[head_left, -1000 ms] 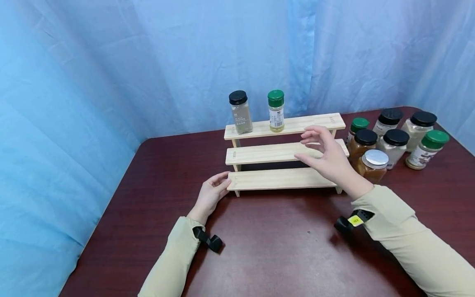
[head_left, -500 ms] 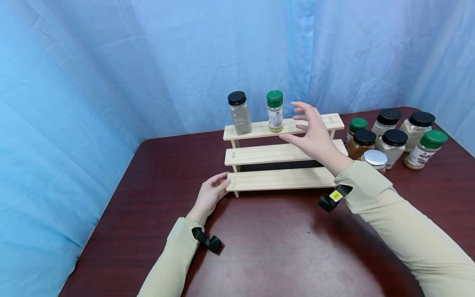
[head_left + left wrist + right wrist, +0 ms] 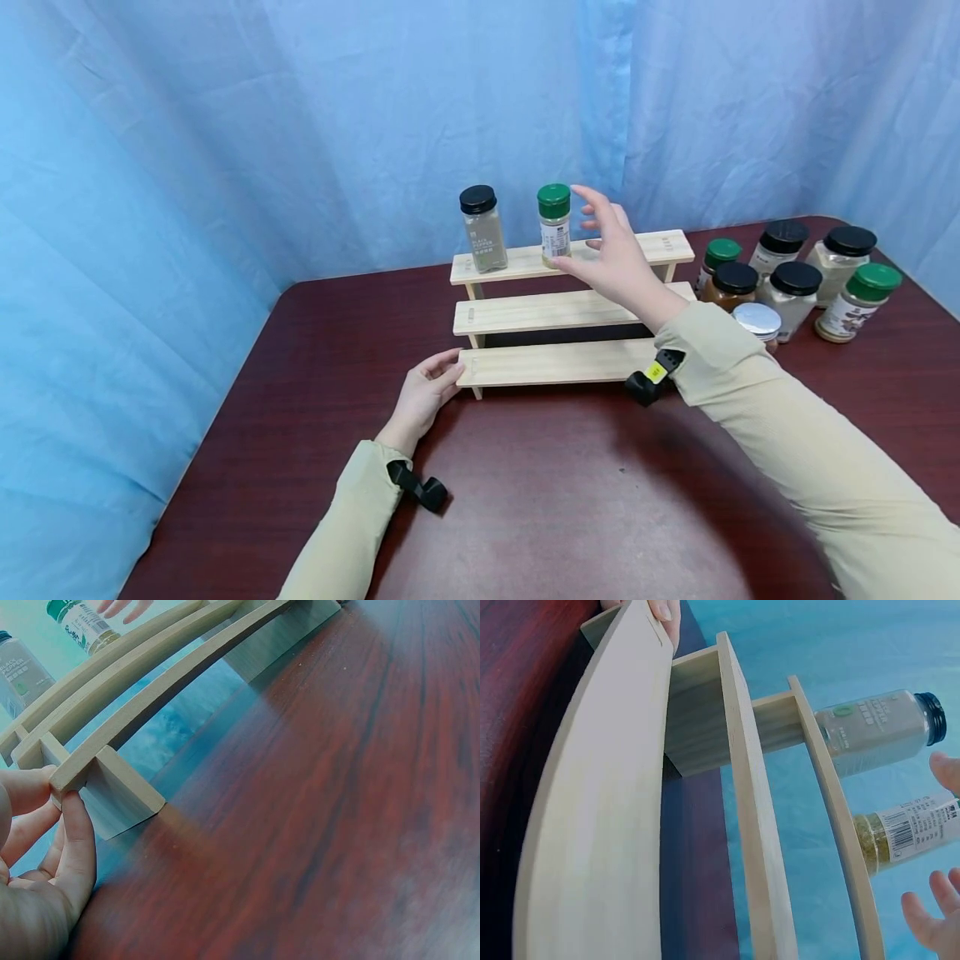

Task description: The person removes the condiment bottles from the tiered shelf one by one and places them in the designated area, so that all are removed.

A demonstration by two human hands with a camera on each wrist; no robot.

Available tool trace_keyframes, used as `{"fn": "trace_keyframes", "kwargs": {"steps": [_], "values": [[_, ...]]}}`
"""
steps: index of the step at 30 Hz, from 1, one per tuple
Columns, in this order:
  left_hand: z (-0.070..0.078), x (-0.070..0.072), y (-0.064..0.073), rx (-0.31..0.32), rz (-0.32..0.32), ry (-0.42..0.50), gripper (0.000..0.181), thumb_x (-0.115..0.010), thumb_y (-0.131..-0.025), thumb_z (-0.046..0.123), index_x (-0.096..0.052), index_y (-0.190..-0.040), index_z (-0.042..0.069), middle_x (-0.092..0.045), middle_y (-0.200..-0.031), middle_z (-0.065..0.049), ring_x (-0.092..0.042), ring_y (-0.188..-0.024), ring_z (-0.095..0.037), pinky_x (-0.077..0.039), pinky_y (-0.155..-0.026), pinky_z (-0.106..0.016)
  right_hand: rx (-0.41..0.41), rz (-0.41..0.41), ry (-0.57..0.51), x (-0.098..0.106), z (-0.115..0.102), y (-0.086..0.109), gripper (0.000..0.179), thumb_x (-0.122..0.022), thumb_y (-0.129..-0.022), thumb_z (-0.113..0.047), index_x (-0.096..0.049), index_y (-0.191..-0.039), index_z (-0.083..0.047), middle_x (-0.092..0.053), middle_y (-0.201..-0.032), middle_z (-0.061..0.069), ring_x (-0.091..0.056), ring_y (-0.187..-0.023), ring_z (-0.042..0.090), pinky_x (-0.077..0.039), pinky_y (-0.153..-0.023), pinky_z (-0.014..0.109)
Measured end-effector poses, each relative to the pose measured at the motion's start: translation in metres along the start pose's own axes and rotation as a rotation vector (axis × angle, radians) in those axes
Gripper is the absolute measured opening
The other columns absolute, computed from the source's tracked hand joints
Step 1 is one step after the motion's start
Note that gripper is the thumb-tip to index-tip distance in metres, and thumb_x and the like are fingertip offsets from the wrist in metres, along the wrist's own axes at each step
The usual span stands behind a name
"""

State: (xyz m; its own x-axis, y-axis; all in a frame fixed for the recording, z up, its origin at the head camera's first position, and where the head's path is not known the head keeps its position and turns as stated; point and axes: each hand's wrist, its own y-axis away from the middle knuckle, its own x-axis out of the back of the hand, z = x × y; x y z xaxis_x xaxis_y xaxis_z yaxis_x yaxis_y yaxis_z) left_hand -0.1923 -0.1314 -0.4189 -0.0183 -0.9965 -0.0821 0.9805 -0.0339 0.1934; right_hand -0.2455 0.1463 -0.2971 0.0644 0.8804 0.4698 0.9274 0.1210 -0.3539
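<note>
A three-tier wooden rack (image 3: 570, 364) stands on the dark red table. My left hand (image 3: 422, 393) pinches the left end of its lowest shelf between thumb and fingers, as the left wrist view confirms. On the top shelf stand a black-lidded black pepper jar (image 3: 486, 237) and, to its right, a green-lidded spice jar (image 3: 555, 227). Beside the green-lidded jar is my right hand (image 3: 617, 260), its thumb and fingers spread at the jar's right side. In the right wrist view, the jar's labelled body (image 3: 911, 831) lies between the spread thumb and fingertips.
Several spice jars stand grouped right of the rack, among them a silver-lidded jar (image 3: 757, 319), a black-lidded jar (image 3: 792, 292) and a green-lidded jar (image 3: 858, 302). A blue curtain (image 3: 420, 125) hangs behind and left of the table (image 3: 525, 500).
My right hand has moved left and up from over the middle shelf to beside the green-lidded spice jar. My left hand stays on the lowest shelf's end.
</note>
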Motion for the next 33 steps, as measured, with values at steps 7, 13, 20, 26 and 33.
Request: {"fn": "trace_keyframes", "kwargs": {"steps": [7, 13, 20, 26, 33], "values": [[0.001, -0.002, 0.0, 0.003, 0.001, 0.0, 0.039, -0.056, -0.093, 0.001, -0.051, -0.132, -0.004, -0.058, -0.087, 0.003, -0.059, -0.072, -0.002, -0.05, -0.065, -0.015, 0.013, -0.02, 0.003, -0.004, 0.003, -0.005, 0.083, -0.073, -0.083, -0.016, -0.024, -0.149, -0.027, -0.029, -0.141, 0.018, -0.039, -0.127, 0.036, -0.037, -0.103, 0.055], [0.003, -0.002, -0.001, -0.002, 0.004, 0.009, 0.04, -0.056, -0.093, 0.0, -0.051, -0.132, -0.004, -0.058, -0.086, 0.004, -0.058, -0.071, -0.001, -0.049, -0.065, -0.014, 0.027, -0.002, -0.002, -0.009, 0.005, -0.01, 0.082, -0.072, -0.083, -0.014, -0.022, -0.148, -0.026, -0.031, -0.139, 0.019, -0.042, -0.126, 0.037, -0.037, -0.104, 0.053], [0.002, -0.002, 0.0, 0.004, 0.01, 0.01, 0.039, -0.055, -0.093, 0.0, -0.052, -0.132, -0.004, -0.057, -0.086, 0.004, -0.058, -0.072, -0.001, -0.049, -0.065, -0.015, 0.069, 0.022, 0.047, -0.016, 0.007, -0.013, 0.081, -0.07, -0.084, -0.006, -0.019, -0.145, -0.021, -0.037, -0.139, 0.022, -0.049, -0.12, 0.04, -0.041, -0.1, 0.052], [0.002, -0.001, 0.0, 0.001, 0.009, 0.025, 0.039, -0.057, -0.092, -0.001, -0.052, -0.131, -0.004, -0.058, -0.085, 0.004, -0.058, -0.071, -0.001, -0.05, -0.064, -0.014, 0.092, 0.044, 0.059, -0.02, 0.007, -0.014, 0.076, -0.065, -0.087, -0.002, -0.016, -0.143, -0.02, -0.039, -0.137, 0.024, -0.052, -0.115, 0.04, -0.044, -0.097, 0.051], [0.0, -0.001, 0.001, -0.002, -0.005, 0.021, 0.039, -0.055, -0.093, -0.001, -0.051, -0.131, -0.005, -0.057, -0.085, 0.003, -0.059, -0.073, -0.002, -0.05, -0.066, -0.015, 0.114, 0.068, 0.065, -0.024, 0.009, -0.011, 0.071, -0.062, -0.089, -0.002, -0.017, -0.141, -0.02, -0.042, -0.134, 0.023, -0.052, -0.115, 0.038, -0.046, -0.096, 0.048]]}}
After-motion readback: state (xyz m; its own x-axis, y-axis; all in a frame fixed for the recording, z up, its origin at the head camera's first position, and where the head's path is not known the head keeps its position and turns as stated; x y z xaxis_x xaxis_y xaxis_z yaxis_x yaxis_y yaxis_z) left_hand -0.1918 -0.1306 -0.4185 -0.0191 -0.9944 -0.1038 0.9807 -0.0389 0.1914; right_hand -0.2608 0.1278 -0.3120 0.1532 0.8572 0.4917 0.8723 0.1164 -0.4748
